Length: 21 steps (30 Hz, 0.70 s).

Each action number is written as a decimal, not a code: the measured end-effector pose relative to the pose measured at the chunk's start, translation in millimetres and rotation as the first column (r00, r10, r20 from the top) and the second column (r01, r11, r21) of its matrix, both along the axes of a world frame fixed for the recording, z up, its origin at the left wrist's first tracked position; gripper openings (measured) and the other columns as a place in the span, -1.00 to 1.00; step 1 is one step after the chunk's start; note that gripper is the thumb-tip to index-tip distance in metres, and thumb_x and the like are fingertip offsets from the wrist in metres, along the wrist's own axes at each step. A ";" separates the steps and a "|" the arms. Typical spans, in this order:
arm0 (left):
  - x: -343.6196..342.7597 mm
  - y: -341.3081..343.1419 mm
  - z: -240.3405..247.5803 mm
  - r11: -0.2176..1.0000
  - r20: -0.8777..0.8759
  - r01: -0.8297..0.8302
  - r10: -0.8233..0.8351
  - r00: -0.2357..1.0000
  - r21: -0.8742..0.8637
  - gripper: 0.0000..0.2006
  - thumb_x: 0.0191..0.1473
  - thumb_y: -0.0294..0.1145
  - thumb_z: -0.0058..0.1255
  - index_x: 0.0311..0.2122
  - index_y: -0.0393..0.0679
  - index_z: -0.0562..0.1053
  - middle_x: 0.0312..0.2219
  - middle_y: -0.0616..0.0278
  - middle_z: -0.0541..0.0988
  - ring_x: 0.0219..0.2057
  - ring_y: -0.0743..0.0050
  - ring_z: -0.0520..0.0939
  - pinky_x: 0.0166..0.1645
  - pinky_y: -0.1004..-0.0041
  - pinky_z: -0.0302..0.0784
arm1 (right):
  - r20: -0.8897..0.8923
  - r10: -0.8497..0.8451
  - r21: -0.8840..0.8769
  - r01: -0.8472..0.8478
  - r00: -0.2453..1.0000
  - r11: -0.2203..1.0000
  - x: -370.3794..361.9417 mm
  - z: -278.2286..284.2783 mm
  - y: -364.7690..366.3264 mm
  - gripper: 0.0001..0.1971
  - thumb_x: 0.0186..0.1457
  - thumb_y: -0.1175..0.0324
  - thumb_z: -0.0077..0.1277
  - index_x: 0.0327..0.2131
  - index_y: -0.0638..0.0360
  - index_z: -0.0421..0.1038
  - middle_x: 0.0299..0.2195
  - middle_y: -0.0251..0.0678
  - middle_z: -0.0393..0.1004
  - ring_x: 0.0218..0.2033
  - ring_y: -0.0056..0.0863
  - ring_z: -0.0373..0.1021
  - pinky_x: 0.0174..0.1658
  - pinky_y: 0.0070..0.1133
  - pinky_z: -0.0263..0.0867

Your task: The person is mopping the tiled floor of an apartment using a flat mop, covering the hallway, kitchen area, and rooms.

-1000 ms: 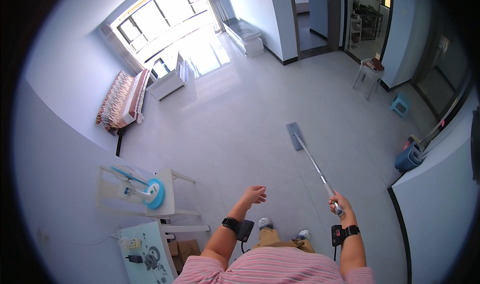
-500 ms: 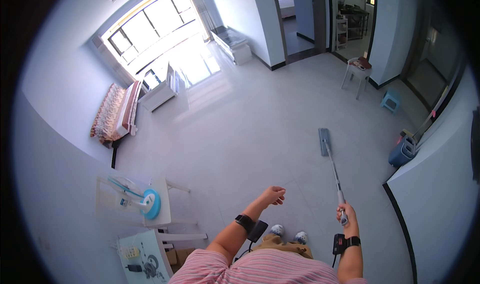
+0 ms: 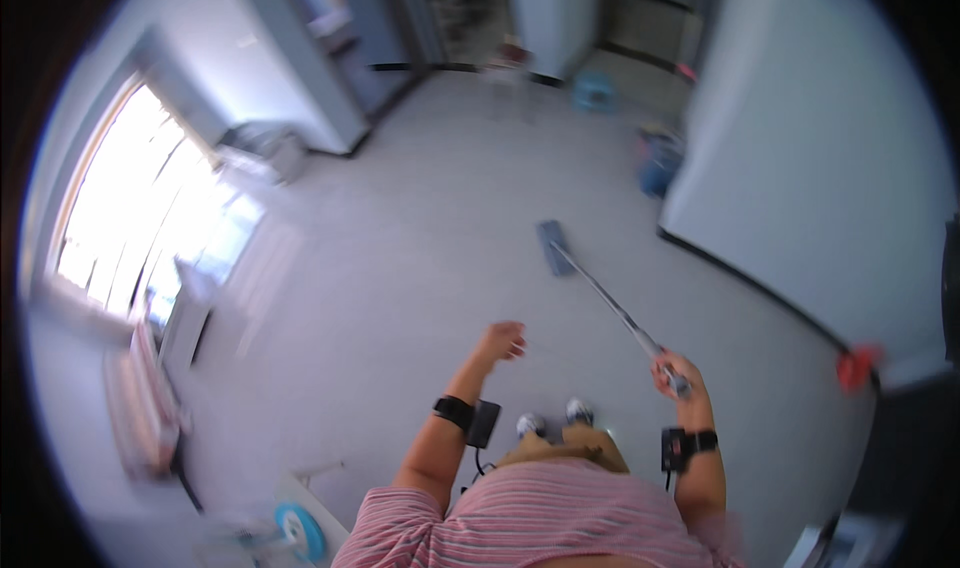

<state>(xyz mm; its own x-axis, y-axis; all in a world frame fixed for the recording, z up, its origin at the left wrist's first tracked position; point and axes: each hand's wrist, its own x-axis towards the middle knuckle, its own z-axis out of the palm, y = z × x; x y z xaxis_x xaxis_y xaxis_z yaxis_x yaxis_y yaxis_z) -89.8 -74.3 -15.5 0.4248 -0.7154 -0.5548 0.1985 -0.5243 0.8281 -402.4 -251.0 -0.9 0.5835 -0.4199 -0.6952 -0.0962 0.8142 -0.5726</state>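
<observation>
A flat mop lies ahead of me, its grey-blue rectangular pad (image 3: 553,248) resting on the pale floor (image 3: 420,238). From the pad a silver pole (image 3: 615,310) slants back toward me. My right hand (image 3: 680,373) is closed around the grip at the pole's near end. My left hand (image 3: 503,341) hangs in the air over the floor, left of the pole and apart from it. Its fingers are loosely curled, a little blurred, with nothing seen in them. Dark straps with small boxes sit on both forearms.
A wall with black skirting (image 3: 750,290) runs along the right, with a red object (image 3: 860,366) by it. Ahead stand a blue bucket (image 3: 660,168), a blue stool (image 3: 595,91) and a white stool (image 3: 508,68). A fan's blue base (image 3: 300,531) is at lower left.
My view has swung to the right, so the room shifts leftward and blurs. The mop's pole now slants more to the left. My right hand still grips it.
</observation>
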 end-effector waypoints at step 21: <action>-144.3 -18.3 49.9 0.803 -0.014 0.595 -0.595 0.803 0.037 -0.70 -0.05 -0.23 -0.19 -0.23 -0.19 0.33 -0.54 0.22 0.42 -0.59 0.52 0.46 -0.58 0.64 0.27 | -0.002 -0.808 0.009 0.808 0.589 0.589 -260.2 15.2 206.1 -0.92 -0.25 0.48 -0.12 -0.63 0.26 0.22 -0.82 -0.34 0.19 -0.83 -0.57 0.11 -0.78 -0.64 0.04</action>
